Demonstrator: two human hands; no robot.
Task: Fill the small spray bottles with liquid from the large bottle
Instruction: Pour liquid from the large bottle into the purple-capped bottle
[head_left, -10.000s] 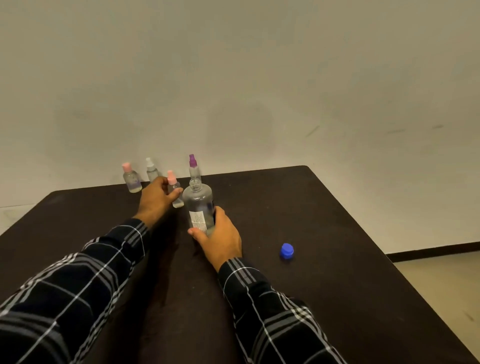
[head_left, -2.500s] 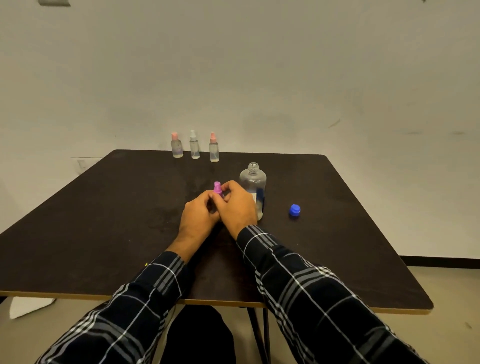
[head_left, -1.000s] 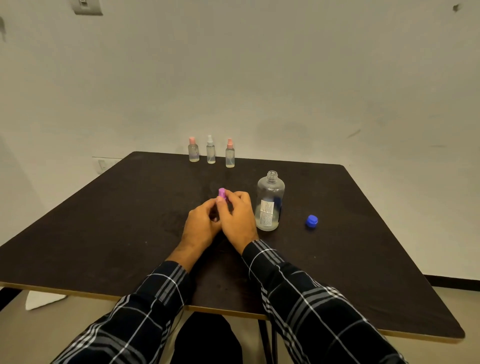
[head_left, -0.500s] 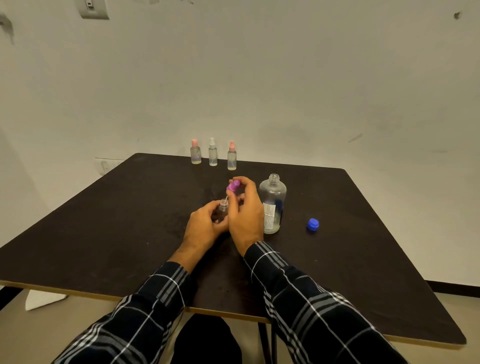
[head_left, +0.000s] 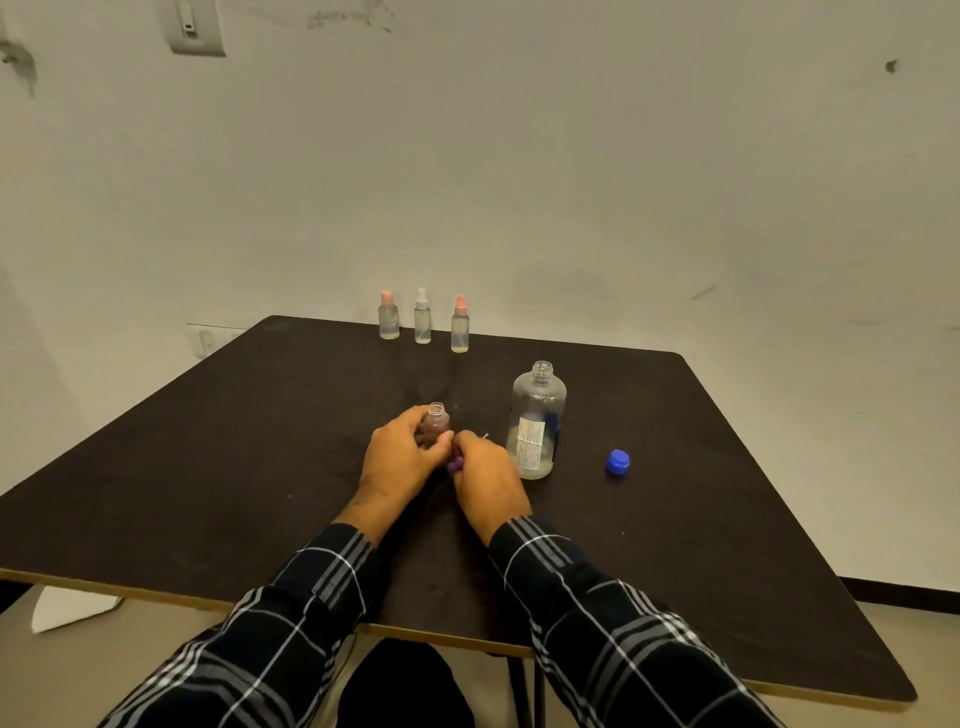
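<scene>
My left hand grips a small clear spray bottle standing on the dark table, its neck open with no top on it. Just to its right, my right hand holds the purple spray top low near the tabletop, the thin dip tube poking out past my fingers. The large clear bottle stands uncapped right of my right hand, with a little liquid at its bottom. Its blue cap lies further right on the table.
Three more small spray bottles stand in a row at the table's far edge: pink-topped, white-topped, and pink-topped. A white wall rises behind the table. The table's near edge is close to my body.
My right hand has pulled the purple spray top off the small bottle and brought it down to the right of the bottle. My left hand still holds the bottle.
</scene>
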